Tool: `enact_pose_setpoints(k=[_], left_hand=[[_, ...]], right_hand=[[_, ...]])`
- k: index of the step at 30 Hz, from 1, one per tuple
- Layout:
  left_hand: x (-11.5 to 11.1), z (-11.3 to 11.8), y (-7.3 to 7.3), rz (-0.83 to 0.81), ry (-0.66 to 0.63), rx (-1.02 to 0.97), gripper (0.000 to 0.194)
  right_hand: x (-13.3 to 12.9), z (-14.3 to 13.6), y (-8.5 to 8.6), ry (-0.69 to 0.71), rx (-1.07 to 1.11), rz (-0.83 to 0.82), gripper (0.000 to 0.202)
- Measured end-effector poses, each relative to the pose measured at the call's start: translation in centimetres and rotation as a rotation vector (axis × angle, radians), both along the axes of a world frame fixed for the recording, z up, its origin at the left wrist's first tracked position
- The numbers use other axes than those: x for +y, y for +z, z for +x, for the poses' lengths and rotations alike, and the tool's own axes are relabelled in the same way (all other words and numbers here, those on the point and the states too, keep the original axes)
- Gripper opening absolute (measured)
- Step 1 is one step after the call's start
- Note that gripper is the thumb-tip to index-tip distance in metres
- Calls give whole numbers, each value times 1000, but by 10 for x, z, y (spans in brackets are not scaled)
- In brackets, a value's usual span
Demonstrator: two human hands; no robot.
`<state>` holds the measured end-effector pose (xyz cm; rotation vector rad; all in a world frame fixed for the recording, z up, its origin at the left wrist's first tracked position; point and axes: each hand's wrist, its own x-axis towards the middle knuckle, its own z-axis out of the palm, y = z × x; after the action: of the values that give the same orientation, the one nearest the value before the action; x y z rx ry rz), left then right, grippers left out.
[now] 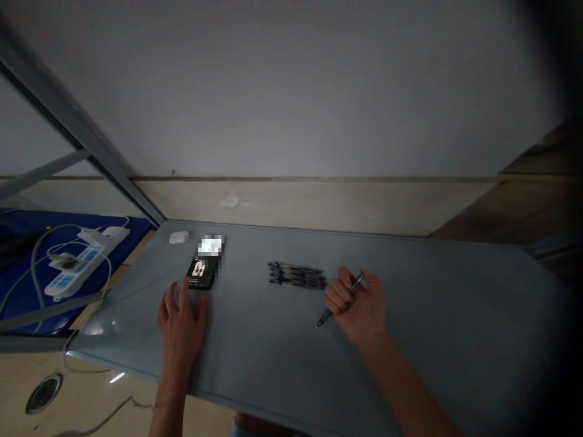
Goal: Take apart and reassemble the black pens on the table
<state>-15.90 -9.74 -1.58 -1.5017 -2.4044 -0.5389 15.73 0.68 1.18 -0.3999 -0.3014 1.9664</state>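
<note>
A dark pen [324,318] is gripped in my right hand [357,303], its tip slanting down to the left and its other end showing by the thumb. Just left of that hand, several similar pens [296,275] lie side by side on the grey table. My left hand [180,318] rests palm down with its fingers apart, at the near edge of a phone [201,273]. One fingertip is at the phone's lower left corner; whether it touches the screen I cannot tell. The phone's screen is lit, and its upper part is blurred out.
A small white case [178,237] lies at the table's back left. Beyond the left edge, a white power strip [86,264] with plugs and cables sits on a blue surface. A grey metal frame [113,179] rises at the left corner. A wall [296,203] borders the table's back.
</note>
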Motion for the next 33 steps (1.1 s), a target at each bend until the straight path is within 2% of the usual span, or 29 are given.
enact_pose_setpoints(k=[5,9,11,14,17,20,23,26,30,33], left_hand=[[-10,2,5,120,-49,41,47],[-11,15,4,148,-166,-13,38],[-10,30,4,130,-277,-85,34],[-6,60,8,57,-518,-226,32],[1,94,18,20,-764,-355,31],[11,125,33,-45,-885,-481,28],[21,153,43,-192,-870,-570,31],[29,176,41,-297,-875,-620,30],[35,191,30,-291,-817,-675,31],[40,187,27,-233,-797,-735,35]], right_hand=[[-3,2,5,3,38,17,32],[-4,2,7,5,24,28,34],[-4,2,8,3,17,30,36],[-2,2,7,12,14,37,38],[-1,4,5,21,18,62,34],[0,7,4,2,18,83,32],[0,8,4,-17,19,83,36],[1,9,5,-14,6,71,42],[4,7,6,-33,-46,105,43],[7,3,8,-160,-141,123,41]])
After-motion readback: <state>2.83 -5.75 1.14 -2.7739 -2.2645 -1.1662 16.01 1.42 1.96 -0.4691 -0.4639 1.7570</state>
